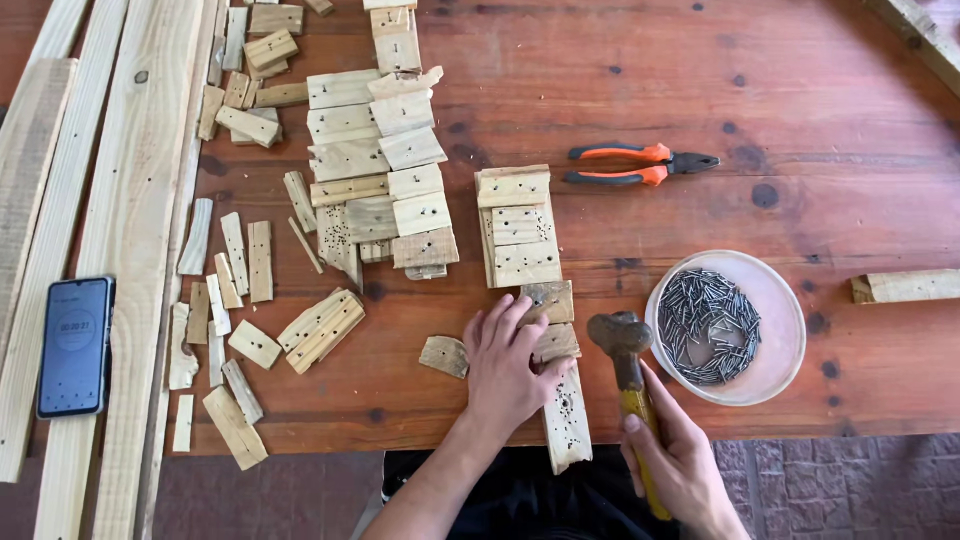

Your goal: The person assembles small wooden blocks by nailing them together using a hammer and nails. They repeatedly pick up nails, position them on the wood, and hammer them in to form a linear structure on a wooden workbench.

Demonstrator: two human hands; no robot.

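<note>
The left hand (pixel 505 365) lies flat over a nail-holed wood strip (pixel 566 420), hiding its upper part, while the right hand (pixel 680 460), at its 3 o'clock, grips a hammer (pixel 624 350) beside the nail bowl (pixel 780 330).

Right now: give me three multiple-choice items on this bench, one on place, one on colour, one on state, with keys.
1. Where is the bowl of nails?
A. right of the hammer
B. beside the phone
C. on the floor

2. What colour are the grips of the pliers?
A. blue
B. orange
C. green

3. What is the left hand doing?
A. lifting the pliers
B. hanging free
C. pressing on wood pieces

Key: 1 A, bowl sits just past the hammer head. 2 B, grips are orange. 3 C, palm lies flat on them; right hand grips the hammer.
</note>
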